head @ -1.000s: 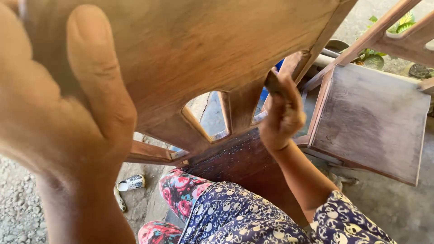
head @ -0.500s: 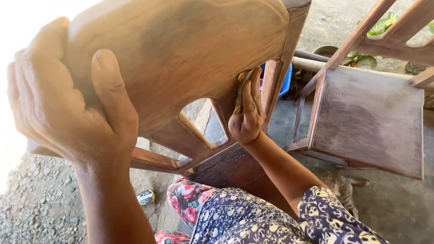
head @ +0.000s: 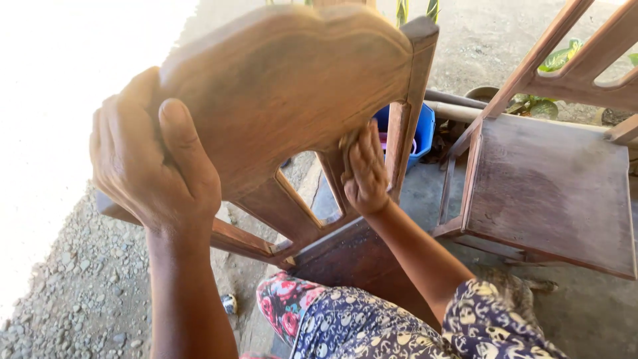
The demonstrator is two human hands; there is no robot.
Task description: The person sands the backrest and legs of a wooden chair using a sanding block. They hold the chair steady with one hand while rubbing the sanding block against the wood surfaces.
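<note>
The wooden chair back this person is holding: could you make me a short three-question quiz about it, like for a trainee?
1. True or false: the left hand grips the edge of the chair back.
2. Where is the right hand pressed? A) on the second chair's seat B) against the slats under the chair's top panel C) on the gravel
3. What blue thing shows behind the chair's post?

Key
1. True: its thumb lies across the panel's face.
2. B. Something may be tucked under the palm; it cannot be made out.
3. A blue tub, beside the second chair.
</note>
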